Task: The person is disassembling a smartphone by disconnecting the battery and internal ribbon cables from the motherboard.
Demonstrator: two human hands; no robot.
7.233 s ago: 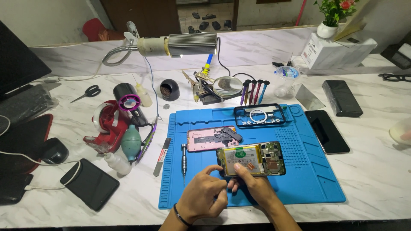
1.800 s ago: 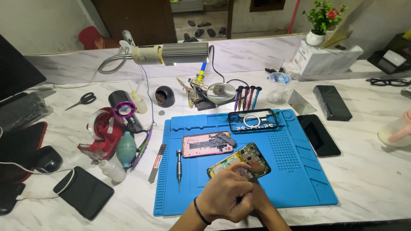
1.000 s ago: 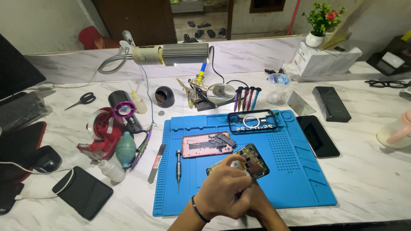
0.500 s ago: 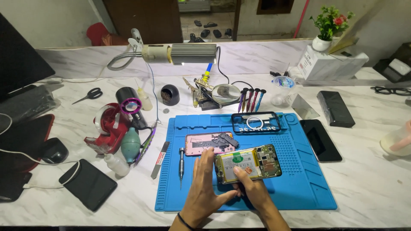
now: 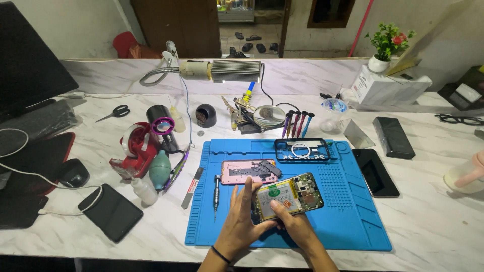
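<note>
— Where is the opened phone (image 5: 288, 197)?

— On the blue mat (image 5: 353, 221), near its front edge. The left hand (image 5: 241, 221) grips its left end, fingers spread up along the edge. The right hand (image 5: 292, 221) rests a fingertip on the yellowish battery; I cannot tell whether it pinches anything.

— Any containers?

— A clear phone case (image 5: 302, 149) lies at the mat's back, nothing in it. A small dark pot (image 5: 205, 115) stands behind the mat, contents unclear. A white squeeze bottle (image 5: 143, 190) lies left.

— Packages?

— A white box (image 5: 388, 88) with dark print sits far right, beside a potted plant (image 5: 385, 48). A pink back cover (image 5: 247, 171) lies just behind the phone.
</note>
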